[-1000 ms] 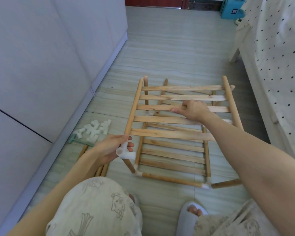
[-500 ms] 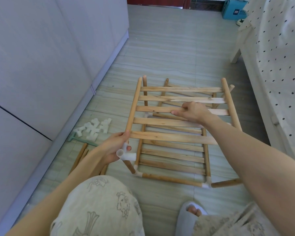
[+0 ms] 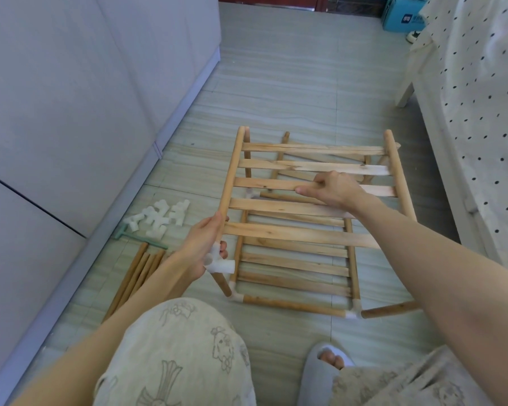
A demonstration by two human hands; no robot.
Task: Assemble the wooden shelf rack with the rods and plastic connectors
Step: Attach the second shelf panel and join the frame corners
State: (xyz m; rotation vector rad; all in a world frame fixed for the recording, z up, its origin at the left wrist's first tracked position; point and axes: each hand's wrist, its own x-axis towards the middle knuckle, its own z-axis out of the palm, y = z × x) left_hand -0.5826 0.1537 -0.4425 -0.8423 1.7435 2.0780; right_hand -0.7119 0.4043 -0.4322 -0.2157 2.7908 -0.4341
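The left hand has its grip closed round the white connector on the slatted panel's left rail, held above the lower rack frame on the floor. The right hand grips a middle slat. Spare connectors and rods lie left.

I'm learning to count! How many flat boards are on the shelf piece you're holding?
5, across the held shelf panel, far to near: first board, second board, third board gripped by the right hand, fourth board, fifth board beside the left hand, which grips the side rod.
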